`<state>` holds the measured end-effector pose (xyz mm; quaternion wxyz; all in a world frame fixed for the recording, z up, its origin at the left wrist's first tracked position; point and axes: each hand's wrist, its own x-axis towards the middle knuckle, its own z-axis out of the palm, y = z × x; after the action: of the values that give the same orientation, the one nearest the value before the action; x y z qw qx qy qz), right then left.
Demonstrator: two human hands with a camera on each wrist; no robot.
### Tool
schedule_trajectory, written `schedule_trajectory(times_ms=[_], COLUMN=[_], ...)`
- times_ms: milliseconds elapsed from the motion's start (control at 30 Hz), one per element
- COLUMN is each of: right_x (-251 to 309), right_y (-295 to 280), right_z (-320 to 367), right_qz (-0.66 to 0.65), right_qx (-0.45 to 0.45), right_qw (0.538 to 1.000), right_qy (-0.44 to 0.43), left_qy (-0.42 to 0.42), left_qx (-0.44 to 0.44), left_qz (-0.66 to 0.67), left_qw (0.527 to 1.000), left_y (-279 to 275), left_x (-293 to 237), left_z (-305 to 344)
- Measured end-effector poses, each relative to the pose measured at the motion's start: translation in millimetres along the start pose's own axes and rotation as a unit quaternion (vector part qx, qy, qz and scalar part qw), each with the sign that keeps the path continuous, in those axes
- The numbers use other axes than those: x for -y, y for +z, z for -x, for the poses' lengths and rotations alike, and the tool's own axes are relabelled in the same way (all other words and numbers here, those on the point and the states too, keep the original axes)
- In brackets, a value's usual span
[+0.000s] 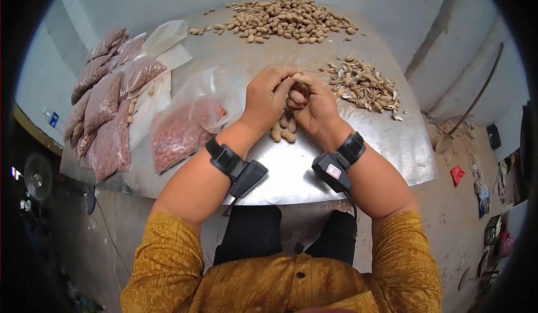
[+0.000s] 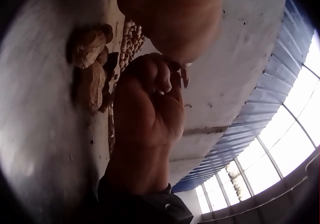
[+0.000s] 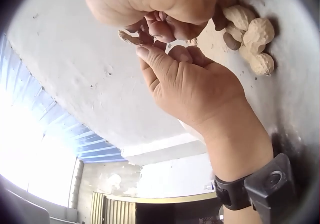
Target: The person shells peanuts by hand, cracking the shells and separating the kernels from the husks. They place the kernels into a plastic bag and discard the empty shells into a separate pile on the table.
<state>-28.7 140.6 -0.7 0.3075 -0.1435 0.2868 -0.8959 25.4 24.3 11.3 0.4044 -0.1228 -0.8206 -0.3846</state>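
My left hand (image 1: 264,98) and right hand (image 1: 320,111) meet over the metal table, with a peanut (image 1: 303,79) between their fingertips. The left thumb and forefinger pinch it from one side. My right hand grips it from the other, its remaining fingers curled in toward the palm. In the right wrist view a piece of peanut shell (image 3: 130,37) sticks out past the left thumb tip; the rest is hidden by the fingers. Directly under the hands lie several unshelled peanuts (image 1: 284,131), seen closer in the right wrist view beside the right hand (image 3: 150,4).
A big heap of peanuts (image 1: 291,20) lies at the back of the table (image 1: 386,156). Empty shells (image 1: 364,86) form a pile to the right. On the left stand an open bag of red kernels (image 1: 185,131) and several filled bags (image 1: 103,108).
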Motion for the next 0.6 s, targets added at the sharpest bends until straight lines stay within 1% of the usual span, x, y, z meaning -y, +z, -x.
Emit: schedule_trajectory(times_ms=[67,133,200,267,367,467,567,600], right_x=[0.2,0.2,-1.5,1.0,6.2,6.9,3.6,3.2], right_y=[1.7,-2.2,-2.2,-0.3,6.2,13.7,12.2,11.7], right_z=[1.7,0.0,-0.8,1.3,5.8,10.0,10.6,9.9], right_qz=[-0.014,-0.023,-0.028,-0.005,0.060,0.112,0.123,0.123], right_qx=[-0.003,0.012,0.011,0.027,0.028,0.026,0.020,0.018], right_qw=[1.000,1.000,1.000,1.000,0.998,0.993,0.992,0.992], right_qy=[-0.010,-0.003,0.003,0.005,-0.011,-0.025,-0.027,-0.026], left_qy=[0.030,0.032,0.021,0.000,-0.134,-0.164,-0.079,-0.096], left_qx=[-0.011,-0.017,-0.023,-0.026,-0.041,-0.053,-0.028,-0.017], left_qz=[-0.005,0.006,0.017,0.034,0.164,0.222,0.091,0.100], left_qw=[0.999,0.999,0.999,0.999,0.976,0.960,0.992,0.990], left_y=[-0.2,0.8,0.2,1.2,6.1,8.4,2.6,2.5], left_x=[-2.6,-2.8,-1.6,-1.3,6.4,9.8,1.9,2.5], left_z=[-0.8,-0.8,0.2,1.2,3.8,4.8,4.1,5.0])
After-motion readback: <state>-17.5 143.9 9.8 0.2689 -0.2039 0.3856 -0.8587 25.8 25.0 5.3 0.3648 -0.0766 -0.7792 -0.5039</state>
